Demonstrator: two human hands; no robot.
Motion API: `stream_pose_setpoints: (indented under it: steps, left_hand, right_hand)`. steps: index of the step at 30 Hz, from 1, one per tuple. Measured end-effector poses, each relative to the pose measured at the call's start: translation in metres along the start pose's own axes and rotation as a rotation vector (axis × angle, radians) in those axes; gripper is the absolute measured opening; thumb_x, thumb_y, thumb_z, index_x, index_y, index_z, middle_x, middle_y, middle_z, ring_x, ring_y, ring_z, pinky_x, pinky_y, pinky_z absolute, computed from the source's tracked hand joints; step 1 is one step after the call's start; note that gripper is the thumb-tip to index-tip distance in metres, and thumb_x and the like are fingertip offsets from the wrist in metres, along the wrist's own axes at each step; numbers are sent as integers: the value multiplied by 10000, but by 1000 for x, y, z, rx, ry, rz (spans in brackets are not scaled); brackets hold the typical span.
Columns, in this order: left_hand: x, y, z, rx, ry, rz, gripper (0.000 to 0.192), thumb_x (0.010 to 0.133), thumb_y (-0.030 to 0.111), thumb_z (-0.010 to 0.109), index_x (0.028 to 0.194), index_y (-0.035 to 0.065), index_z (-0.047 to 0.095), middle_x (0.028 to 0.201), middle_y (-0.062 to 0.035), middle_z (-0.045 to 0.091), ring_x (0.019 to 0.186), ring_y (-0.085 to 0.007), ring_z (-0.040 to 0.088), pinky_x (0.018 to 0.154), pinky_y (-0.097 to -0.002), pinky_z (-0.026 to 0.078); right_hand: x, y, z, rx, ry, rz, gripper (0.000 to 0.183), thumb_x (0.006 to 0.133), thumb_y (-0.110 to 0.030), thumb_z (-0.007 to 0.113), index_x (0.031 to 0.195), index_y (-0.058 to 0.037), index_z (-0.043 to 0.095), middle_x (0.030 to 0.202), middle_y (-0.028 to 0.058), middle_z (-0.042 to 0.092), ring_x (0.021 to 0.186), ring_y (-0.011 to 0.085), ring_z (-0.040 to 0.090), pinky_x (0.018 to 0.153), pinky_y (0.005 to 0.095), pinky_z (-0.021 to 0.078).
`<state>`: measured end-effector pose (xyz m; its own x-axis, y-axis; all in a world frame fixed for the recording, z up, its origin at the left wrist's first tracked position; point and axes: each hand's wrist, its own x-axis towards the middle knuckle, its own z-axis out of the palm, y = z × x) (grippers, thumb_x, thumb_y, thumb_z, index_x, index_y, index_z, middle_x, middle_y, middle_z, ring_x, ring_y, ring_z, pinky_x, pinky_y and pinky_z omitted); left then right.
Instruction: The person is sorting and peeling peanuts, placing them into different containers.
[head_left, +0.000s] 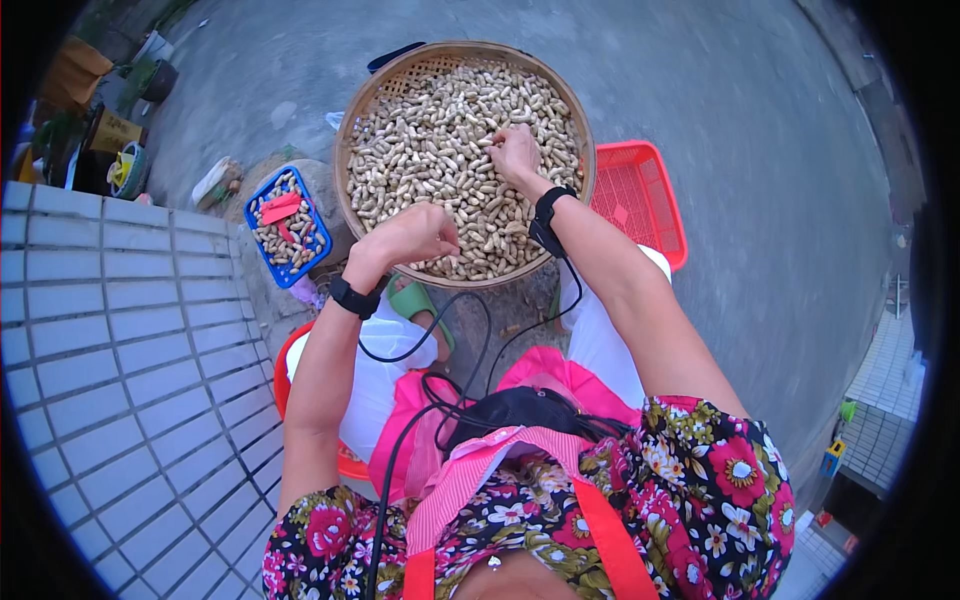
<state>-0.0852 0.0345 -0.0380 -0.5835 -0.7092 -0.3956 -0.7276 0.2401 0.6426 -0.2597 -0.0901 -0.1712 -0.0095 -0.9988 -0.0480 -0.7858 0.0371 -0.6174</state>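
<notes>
A round woven bamboo tray (589, 150) with a raised rim is before me, covered with unshelled peanuts (427, 169). My right hand (516, 156) reaches in right of the middle, its thumb and fingertips drawn together down at the peanuts. Over the near left part of the tray hangs my left hand (416, 231), wrist bent and fingers curled downward. Whether either hand has a peanut between its fingers is hidden. Left of the tray, a small blue plastic basket (282, 279) holds more peanuts and a red flat object (281, 208).
A red plastic basket (637, 180) stands partly under the tray's right side. Black cables (489, 330) run from both wristbands across my lap. A white-tiled wall (142, 322) rises on the left. Part of a red rim (282, 375) shows beside my left leg. Concrete floor (750, 187) surrounds the tray.
</notes>
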Motion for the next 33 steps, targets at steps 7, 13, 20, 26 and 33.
stream_pose_setpoints:
  steps: [7, 13, 20, 26, 33]
  left_hand:
    - [-4, -2, -7, -60, 166, -29, 160, 747, 118, 639, 865, 18, 678, 745, -116, 659, 694, -215, 633, 649, -324, 493]
    - [-3, -4, -4, -80, 176, -11, 171, 733, 147, 654, 836, 12, 669, 735, -155, 644, 691, -265, 628, 640, -356, 478]
    - [4, -1, -7, -69, 158, -34, 171, 757, 137, 649, 870, 10, 666, 738, -134, 651, 685, -231, 628, 643, -333, 488]
    - [8, -10, -13, -64, 738, -69, 155, 733, 40, 629, 882, 6, 653, 802, -123, 645, 715, -207, 630, 645, -312, 493]
    - [3, -15, -29, -19, 1088, 62, 216, 701, -57, 604, 904, 6, 646, 870, -102, 625, 766, -172, 619, 579, -260, 496]
  right_hand:
    - [6, 7, 1, 56, -52, -54, 215, 686, -92, 584, 883, -130, 662, 1057, 115, 522, 972, 297, 525, 823, 405, 444]
    - [2, -2, 1, -82, -8, -196, 231, 735, -118, 575, 959, -121, 630, 1012, 143, 504, 942, 320, 539, 792, 428, 452]
    - [11, 4, 1, -204, -42, -198, 171, 748, -184, 642, 902, -110, 649, 966, 151, 521, 918, 305, 552, 771, 413, 443]
    - [7, -29, -16, 232, -242, -214, 214, 770, -237, 662, 768, -23, 664, 723, 129, 618, 666, 227, 587, 607, 379, 448]
    - [-30, -84, -67, 822, -869, -97, 251, 862, -277, 612, 811, -35, 652, 683, -20, 576, 612, 44, 469, 552, 196, 364]
